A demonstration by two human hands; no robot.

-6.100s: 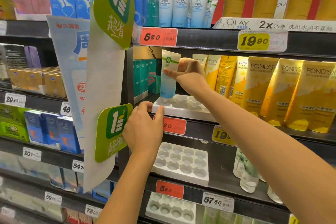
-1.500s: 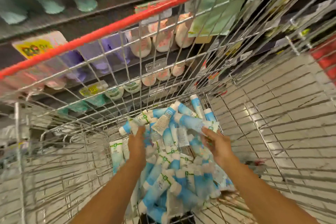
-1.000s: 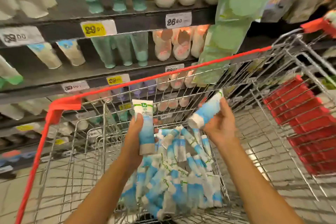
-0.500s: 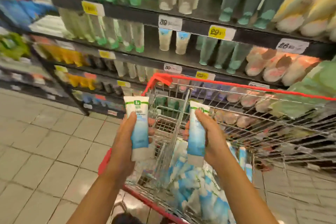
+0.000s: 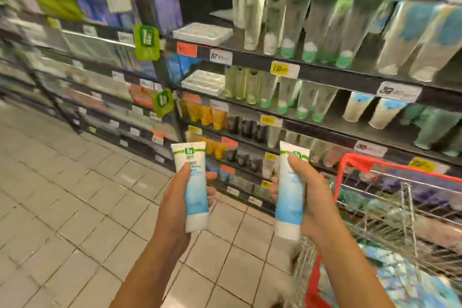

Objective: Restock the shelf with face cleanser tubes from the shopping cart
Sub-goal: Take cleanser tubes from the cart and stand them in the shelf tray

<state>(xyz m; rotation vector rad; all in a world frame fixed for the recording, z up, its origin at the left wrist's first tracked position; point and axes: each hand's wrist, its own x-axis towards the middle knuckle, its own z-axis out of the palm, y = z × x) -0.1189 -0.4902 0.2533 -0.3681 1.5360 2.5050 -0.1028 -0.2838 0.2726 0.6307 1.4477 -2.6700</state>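
Head view: blue-white cleanser tubes (image 5: 195, 189), caps down

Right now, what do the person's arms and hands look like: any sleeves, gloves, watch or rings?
Both forearms are bare up to the frame edge; no sleeve shows. The left hand and right hand have no gloves, and no watch, bracelet or ring is visible. Motion blur hides finer details such as nails.

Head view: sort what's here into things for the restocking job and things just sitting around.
For the job:
left hand holding a cleanser tube
right hand holding a second tube
shopping cart
white shelf trays

Just around:
green-capped tubes
yellow tubes
price tags
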